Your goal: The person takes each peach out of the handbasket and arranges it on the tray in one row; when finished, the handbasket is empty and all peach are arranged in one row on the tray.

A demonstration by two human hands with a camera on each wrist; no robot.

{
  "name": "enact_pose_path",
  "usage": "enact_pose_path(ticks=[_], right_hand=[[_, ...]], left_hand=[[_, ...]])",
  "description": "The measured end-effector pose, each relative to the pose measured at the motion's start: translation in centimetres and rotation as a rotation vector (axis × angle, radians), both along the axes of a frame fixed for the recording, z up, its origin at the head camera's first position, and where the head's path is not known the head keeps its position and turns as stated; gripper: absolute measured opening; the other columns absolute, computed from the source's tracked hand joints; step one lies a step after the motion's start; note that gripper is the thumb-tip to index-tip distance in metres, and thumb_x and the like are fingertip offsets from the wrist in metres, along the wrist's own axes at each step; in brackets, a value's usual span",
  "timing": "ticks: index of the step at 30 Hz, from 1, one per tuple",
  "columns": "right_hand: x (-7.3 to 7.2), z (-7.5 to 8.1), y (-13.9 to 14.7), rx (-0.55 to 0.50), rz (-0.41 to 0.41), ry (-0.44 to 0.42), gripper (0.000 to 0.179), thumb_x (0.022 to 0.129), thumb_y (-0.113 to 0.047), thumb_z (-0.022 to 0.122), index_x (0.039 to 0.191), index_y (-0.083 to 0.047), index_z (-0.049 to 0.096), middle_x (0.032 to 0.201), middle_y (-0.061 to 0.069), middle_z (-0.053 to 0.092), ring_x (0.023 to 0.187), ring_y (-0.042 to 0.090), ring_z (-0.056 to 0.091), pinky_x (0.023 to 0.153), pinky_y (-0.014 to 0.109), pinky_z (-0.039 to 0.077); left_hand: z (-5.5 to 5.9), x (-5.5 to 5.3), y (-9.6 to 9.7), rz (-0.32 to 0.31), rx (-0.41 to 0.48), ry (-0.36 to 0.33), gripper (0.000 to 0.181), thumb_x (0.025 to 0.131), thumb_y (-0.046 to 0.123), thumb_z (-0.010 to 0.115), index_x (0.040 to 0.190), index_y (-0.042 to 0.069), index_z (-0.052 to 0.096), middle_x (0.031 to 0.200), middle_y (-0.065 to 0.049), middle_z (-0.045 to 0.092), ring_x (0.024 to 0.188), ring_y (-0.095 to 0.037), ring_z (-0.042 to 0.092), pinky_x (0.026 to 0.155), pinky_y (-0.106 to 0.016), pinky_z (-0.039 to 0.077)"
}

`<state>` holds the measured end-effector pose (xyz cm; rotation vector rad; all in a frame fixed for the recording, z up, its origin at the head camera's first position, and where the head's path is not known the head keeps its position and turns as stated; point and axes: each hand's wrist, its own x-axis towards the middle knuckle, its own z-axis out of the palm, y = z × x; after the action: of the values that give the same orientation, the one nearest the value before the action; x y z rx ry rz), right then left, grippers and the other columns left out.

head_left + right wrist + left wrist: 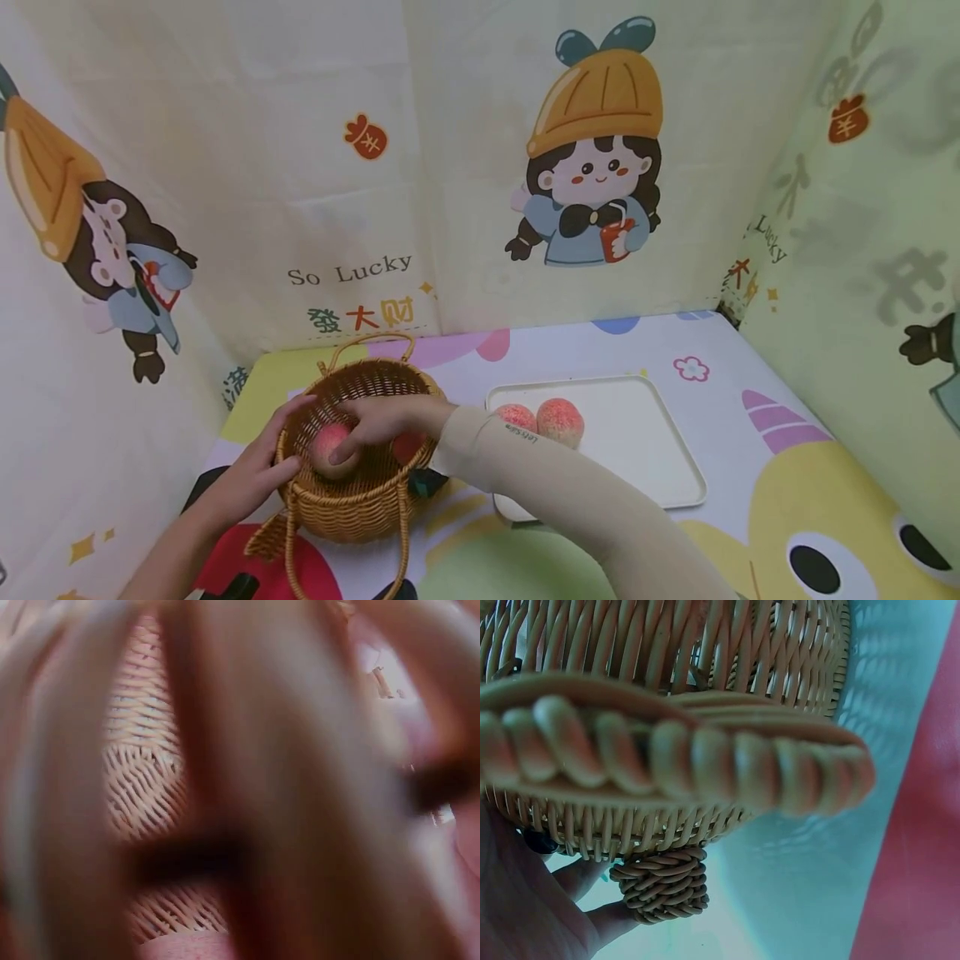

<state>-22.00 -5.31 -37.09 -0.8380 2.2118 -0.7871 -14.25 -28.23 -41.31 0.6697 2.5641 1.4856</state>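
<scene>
A brown wicker basket stands on the left of the table. My left hand holds its left rim, thumb over the edge; the left wrist view shows fingers against the woven side. My right hand reaches inside the basket, its thumb and fingers around a pink peach; some fingers are hidden. Another peach lies in the basket's right part, partly under the right wrist. In the right wrist view, blurred shapes hide most of the basket's weave.
A white tray lies right of the basket, holding a speckled peach and a second peach partly behind the right sleeve. The basket's handles hang towards the near side and stand at the back. Printed cloth walls enclose the table.
</scene>
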Motion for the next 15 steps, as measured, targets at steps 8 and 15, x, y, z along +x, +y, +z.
enact_pose_path(ticks=[8, 15], right_hand=[[0.7, -0.3, -0.7, 0.104, 0.138, 0.129, 0.065, 0.091, -0.035, 0.073, 0.150, -0.018, 0.051, 0.143, -0.009, 0.054, 0.128, 0.003, 0.048, 0.101, 0.020, 0.039], [1.7, -0.7, -1.3, 0.145, 0.142, 0.173, 0.060, 0.086, -0.032, 0.081, 0.138, -0.021, 0.055, 0.124, -0.012, 0.060, 0.109, 0.000, 0.054, 0.089, 0.017, 0.043]], left_hand=[[-0.1, 0.2, -0.1, 0.034, -0.006, -0.040, 0.084, 0.086, -0.002, 0.053, 0.160, 0.017, 0.017, 0.161, -0.023, 0.012, 0.129, -0.062, 0.033, 0.074, -0.052, 0.058], [0.0, 0.3, 0.0, 0.023, -0.011, -0.019, 0.082, 0.087, -0.004, 0.052, 0.159, 0.015, 0.017, 0.160, -0.023, 0.013, 0.128, -0.060, 0.036, 0.074, -0.043, 0.058]])
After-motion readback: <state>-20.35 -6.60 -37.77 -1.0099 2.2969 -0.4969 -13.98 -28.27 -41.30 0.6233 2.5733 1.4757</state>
